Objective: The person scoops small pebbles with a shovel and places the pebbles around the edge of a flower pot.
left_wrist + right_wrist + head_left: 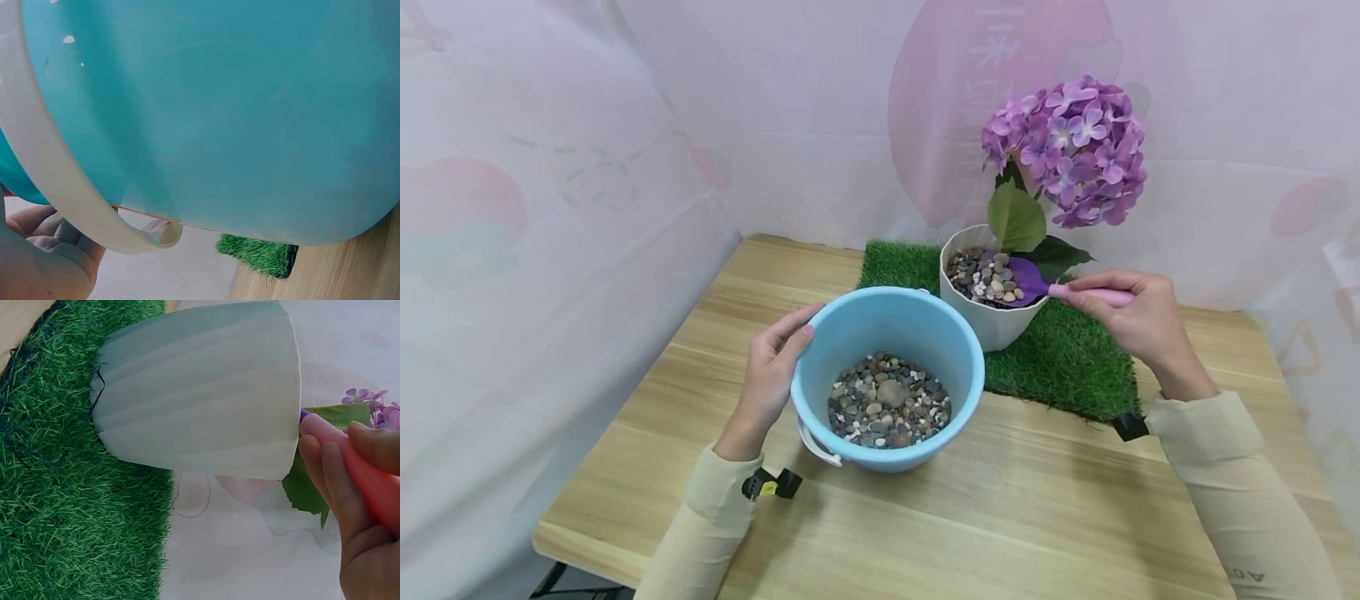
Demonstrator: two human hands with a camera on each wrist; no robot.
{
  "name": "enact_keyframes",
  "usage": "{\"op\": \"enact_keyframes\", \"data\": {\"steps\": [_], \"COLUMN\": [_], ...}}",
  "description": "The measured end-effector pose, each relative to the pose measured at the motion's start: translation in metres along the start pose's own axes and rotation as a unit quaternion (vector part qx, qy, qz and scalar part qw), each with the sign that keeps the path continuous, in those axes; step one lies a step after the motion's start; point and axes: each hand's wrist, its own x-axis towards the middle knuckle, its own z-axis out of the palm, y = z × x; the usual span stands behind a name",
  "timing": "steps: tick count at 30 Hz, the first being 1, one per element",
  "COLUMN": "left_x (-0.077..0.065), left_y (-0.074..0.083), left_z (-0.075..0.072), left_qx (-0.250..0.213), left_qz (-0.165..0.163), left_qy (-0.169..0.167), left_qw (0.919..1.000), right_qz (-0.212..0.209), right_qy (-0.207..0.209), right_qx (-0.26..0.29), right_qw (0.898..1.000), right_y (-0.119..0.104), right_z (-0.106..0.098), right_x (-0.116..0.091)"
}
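Observation:
My left hand (767,371) grips the left rim of a light blue bucket (889,462), thumb over the edge. Inside it lie mixed pebbles (891,408), and its white handle (69,169) hangs down the side. With my right hand (1138,321) I hold a small trowel by its pink handle (1093,294). Its purple blade (1028,279), bearing pebbles, reaches over the rim into a white flower pot (206,394). More pebbles fill the pot around the stem of a purple hydrangea (1078,154) with green leaves (1017,217).
Under the pot lies a green artificial turf mat (1060,367) on the wooden table (1022,517). The bucket stands at the front left of the pot, close to it. Printed white cloth (805,108) hangs behind and at both sides.

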Motion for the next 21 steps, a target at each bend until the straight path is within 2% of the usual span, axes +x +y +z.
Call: {"op": "enact_keyframes", "data": {"steps": [9, 16, 21], "left_x": [-0.0007, -0.0009, -0.0004], "left_y": [0.0002, 0.0004, -0.0009], "left_z": [0.0008, 0.0010, 0.0008], "left_qx": [-0.002, 0.001, -0.004], "left_qz": [-0.002, -0.002, -0.003], "left_qy": [0.002, 0.002, 0.004], "left_qw": [1.0000, 1.0000, 1.0000], "right_qz": [-0.051, -0.070, -0.065], "right_qy": [0.003, -0.005, -0.009], "right_qx": [-0.008, -0.014, -0.020], "right_qw": [0.999, 0.997, 0.998], "right_y": [0.0040, 0.0043, 0.0038], "right_z": [0.0031, 0.0028, 0.0031], "right_x": [0.0007, -0.0012, -0.0029]}}
